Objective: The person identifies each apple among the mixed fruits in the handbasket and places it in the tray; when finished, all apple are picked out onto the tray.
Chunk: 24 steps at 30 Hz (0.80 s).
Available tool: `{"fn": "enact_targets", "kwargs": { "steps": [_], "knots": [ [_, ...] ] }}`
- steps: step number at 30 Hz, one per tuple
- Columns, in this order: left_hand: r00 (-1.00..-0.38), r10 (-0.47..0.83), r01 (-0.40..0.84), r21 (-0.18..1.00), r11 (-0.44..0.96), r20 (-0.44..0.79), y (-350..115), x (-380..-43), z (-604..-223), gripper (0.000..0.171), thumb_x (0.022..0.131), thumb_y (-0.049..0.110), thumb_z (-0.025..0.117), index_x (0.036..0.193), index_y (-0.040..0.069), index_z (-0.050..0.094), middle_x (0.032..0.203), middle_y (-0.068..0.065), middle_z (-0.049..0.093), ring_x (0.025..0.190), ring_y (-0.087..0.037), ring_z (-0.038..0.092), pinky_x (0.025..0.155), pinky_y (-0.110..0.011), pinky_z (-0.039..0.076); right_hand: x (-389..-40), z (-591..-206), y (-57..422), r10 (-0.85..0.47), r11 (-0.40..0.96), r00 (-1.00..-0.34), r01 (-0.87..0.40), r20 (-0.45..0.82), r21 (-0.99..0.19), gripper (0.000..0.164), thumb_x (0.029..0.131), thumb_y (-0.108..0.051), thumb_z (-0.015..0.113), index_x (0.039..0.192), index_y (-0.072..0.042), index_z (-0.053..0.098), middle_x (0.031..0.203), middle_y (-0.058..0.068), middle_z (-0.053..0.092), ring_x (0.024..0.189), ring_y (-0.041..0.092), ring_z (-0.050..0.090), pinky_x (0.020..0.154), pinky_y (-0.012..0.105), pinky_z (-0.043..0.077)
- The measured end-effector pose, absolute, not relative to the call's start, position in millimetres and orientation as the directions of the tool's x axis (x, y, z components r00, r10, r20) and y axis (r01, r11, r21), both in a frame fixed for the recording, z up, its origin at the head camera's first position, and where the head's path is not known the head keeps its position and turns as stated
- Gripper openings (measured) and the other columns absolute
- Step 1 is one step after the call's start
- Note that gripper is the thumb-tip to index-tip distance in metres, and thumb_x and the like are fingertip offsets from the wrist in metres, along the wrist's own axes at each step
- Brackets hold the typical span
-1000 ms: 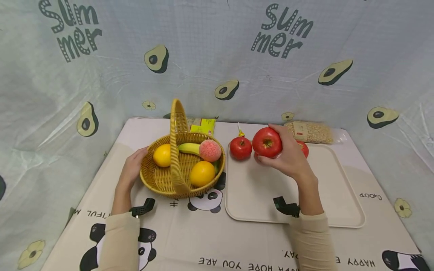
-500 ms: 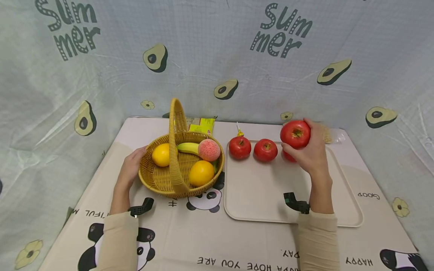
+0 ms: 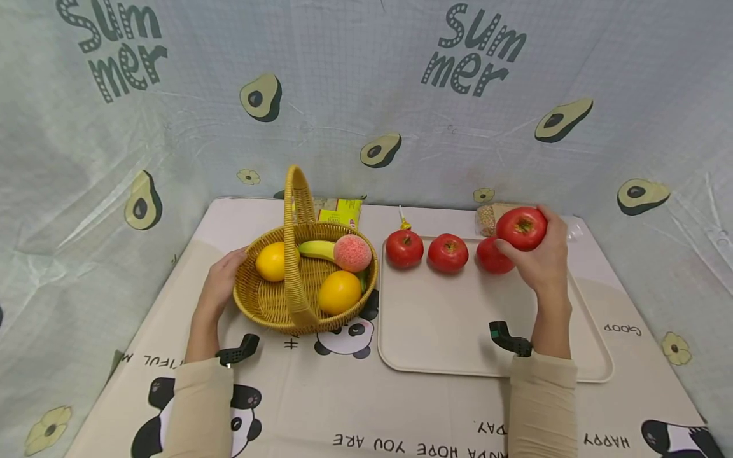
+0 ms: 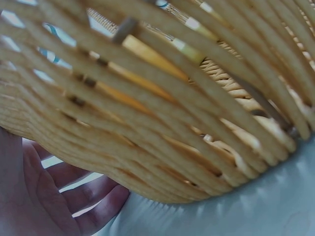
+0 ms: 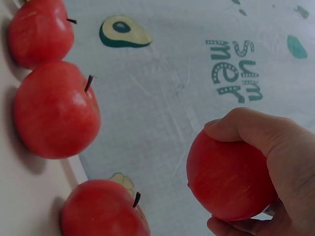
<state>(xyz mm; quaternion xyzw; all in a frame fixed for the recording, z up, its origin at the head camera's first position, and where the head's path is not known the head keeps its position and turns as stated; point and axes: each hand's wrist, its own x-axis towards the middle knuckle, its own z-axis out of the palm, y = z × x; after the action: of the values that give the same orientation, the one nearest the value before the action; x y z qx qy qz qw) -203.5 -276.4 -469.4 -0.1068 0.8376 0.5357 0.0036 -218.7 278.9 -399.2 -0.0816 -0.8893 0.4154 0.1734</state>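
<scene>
In the head view, my right hand (image 3: 543, 257) grips a red apple (image 3: 522, 228) above the tray's far right part. The right wrist view shows the thumb and fingers of the right hand (image 5: 290, 167) round the apple (image 5: 229, 177). Three more red apples lie along the tray's far edge: a left one (image 3: 404, 248), a middle one (image 3: 448, 253) and a right one (image 3: 494, 256), just beneath the held one. My left hand (image 3: 220, 283) rests against the left side of a wicker basket (image 3: 269, 312); its extended fingers (image 4: 93, 191) touch the weave in the left wrist view.
The basket holds two yellow-orange fruits (image 3: 340, 292), a banana (image 3: 317, 249) and a pink peach-like fruit (image 3: 352, 253) under a tall handle (image 3: 294, 267). A beige tray (image 3: 446, 337) lies to its right. Behind stand a yellow packet (image 3: 340, 212) and a bag of grains (image 3: 487, 219).
My right hand has carried the apple to the right, past the middle and right apples, and the one on the tray's right is now more visible. The left hand stays at the basket.
</scene>
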Motion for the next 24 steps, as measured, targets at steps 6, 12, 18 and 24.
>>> {"fn": "enact_targets", "kwargs": {
  "steps": [6, 12, 18, 24],
  "knots": [
    [-0.977, -0.176, -0.186, 0.898, 0.399, -0.124, -277, -203, -470, 0.064, 0.107, 0.048, 0.03, 0.153, 0.005, 0.039, 0.161, -0.018, 0.035, 0.153, -0.038, 0.025, 0.125, -0.055, 0.021, -221, -405, 285, 0.333, 0.615, -0.919, 0.041, 0.213, -0.787, 0.094, 0.085, -0.033, 0.077, 0.158, -0.018, 0.02, 0.159, 0.01, 0.032, 0.145, 0.031, 0.034, 0.108, 0.061, 0.045],
    [-0.978, -0.173, -0.178, 0.899, 0.4, -0.116, -277, -203, -470, 0.064, 0.107, 0.048, 0.029, 0.153, 0.005, 0.039, 0.161, -0.017, 0.035, 0.153, -0.038, 0.025, 0.125, -0.055, 0.02, -224, -411, 291, 0.36, 0.596, -0.913, 0.069, 0.189, -0.8, 0.093, 0.085, -0.034, 0.076, 0.158, -0.017, 0.021, 0.159, 0.01, 0.033, 0.145, 0.03, 0.034, 0.109, 0.06, 0.045],
    [-0.976, -0.179, -0.186, 0.9, 0.395, -0.123, -277, -203, -471, 0.064, 0.107, 0.049, 0.029, 0.153, 0.006, 0.039, 0.161, -0.017, 0.035, 0.153, -0.037, 0.025, 0.125, -0.055, 0.02, -227, -419, 295, 0.36, 0.595, -0.918, 0.086, 0.169, -0.799, 0.094, 0.086, -0.036, 0.075, 0.158, -0.015, 0.019, 0.158, 0.013, 0.033, 0.144, 0.033, 0.035, 0.11, 0.061, 0.044],
    [-0.975, -0.18, -0.189, 0.902, 0.388, -0.128, -276, -203, -470, 0.064, 0.107, 0.048, 0.03, 0.153, 0.005, 0.039, 0.161, -0.017, 0.035, 0.153, -0.037, 0.026, 0.125, -0.054, 0.021, -229, -427, 298, 0.359, 0.584, -0.923, 0.11, 0.135, -0.804, 0.096, 0.086, -0.037, 0.076, 0.159, -0.015, 0.017, 0.159, 0.014, 0.031, 0.145, 0.034, 0.034, 0.11, 0.061, 0.044]
  ]
}}
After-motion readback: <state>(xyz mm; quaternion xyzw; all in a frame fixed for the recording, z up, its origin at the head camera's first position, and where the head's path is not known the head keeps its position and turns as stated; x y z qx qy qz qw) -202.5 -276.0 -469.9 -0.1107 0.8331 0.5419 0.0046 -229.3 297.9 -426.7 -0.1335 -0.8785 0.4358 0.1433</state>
